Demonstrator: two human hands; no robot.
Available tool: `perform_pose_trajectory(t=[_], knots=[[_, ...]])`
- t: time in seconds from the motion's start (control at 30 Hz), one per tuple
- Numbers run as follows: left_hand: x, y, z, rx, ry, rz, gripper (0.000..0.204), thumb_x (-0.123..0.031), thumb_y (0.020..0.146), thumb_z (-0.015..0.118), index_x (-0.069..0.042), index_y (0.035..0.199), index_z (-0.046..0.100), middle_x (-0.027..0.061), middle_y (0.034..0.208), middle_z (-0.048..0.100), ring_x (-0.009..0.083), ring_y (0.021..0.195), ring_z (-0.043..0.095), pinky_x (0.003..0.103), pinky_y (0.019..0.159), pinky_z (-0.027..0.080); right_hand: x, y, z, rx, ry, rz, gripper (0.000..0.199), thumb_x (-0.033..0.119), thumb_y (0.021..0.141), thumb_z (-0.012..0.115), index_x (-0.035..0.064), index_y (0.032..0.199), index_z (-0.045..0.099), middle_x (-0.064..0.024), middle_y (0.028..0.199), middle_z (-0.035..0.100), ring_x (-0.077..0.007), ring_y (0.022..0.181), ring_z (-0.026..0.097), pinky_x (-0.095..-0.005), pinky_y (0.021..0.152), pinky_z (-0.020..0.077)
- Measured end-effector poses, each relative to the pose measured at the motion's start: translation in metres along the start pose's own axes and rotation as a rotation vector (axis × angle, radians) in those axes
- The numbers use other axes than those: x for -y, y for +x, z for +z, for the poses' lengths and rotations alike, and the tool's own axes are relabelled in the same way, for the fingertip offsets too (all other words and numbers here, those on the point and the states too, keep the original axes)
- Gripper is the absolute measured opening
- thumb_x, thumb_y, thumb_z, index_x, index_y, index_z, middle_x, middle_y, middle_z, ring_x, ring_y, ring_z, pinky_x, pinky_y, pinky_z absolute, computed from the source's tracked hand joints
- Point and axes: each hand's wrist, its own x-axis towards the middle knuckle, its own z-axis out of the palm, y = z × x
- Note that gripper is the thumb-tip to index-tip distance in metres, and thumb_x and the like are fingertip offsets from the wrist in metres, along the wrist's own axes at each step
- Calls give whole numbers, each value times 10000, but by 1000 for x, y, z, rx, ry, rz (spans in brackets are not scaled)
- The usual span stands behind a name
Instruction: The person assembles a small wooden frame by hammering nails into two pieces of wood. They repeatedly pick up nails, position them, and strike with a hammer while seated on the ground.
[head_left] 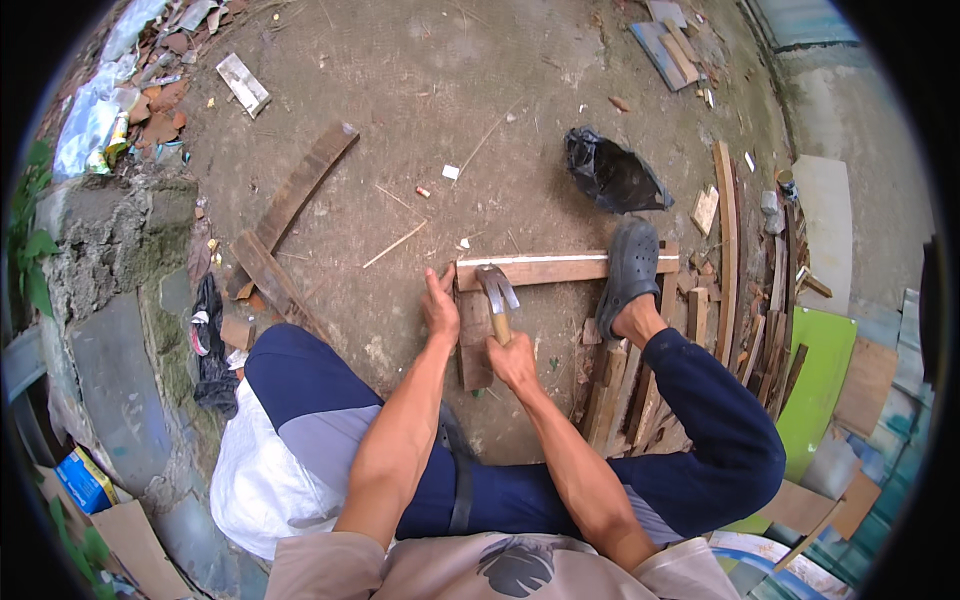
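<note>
Right hand (513, 360) tight round hammer (497, 290); left hand (441, 305), grip unclear, at 9-o'clock end of white-striped wooden plank (560, 272)

A: Lettering anywhere?
B: Blue box (86, 482), left of the wall (112, 370), toward its near end. Pale print across the blue face; yellow along one edge.
A: Legible?
B: Small, slanted. Cannot be read with certainty.
A: Other printed matter?
B: Yellow packet (118, 132), just beyond the wall's far end. Patches of colour, perhaps a label; too small to make out letters.
A: Numbers, signs?
B: None readable, either side of the wall.
</note>
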Motion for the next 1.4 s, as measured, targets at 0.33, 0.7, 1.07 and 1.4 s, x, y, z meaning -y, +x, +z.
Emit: perform_pose_trajectory(t=[0.33,0.7,1.07,1.4], knots=[[7,10,-4,74,16,-15,894,-660,1044,194,81,1455,480,236,1523,465,318,1426,433,381,1206,304,45,-19,-37,-298,393,-611,211,116,899,650,40,720,568,-14,574,534,-84,488,493,-282,444,384],[10,17,-13,48,38,4,917,-671,1034,173,84,1463,466,249,1524,459,317,1428,433,378,1219,276,72,-24,-55,-193,469,-588,223,139,906,689,45,751,559,2,566,525,-125,482,498,-306,453,393],[6,13,-6,18,-185,-29,891,-662,1039,189,64,1401,558,195,1446,566,249,1336,513,344,1189,286,61,-20,-38,-105,375,-362,173,116,897,638,12,760,613,-54,600,585,-114,588,566,-320,504,422],[3,2,4,-66,-98,-35,880,-648,1045,197,75,1389,563,208,1469,544,248,1333,519,309,1177,292,32,-10,-29,-9,54,-32,284,243,826,648,-39,841,673,-217,682,661,-307,624,653,-453,626,493]])
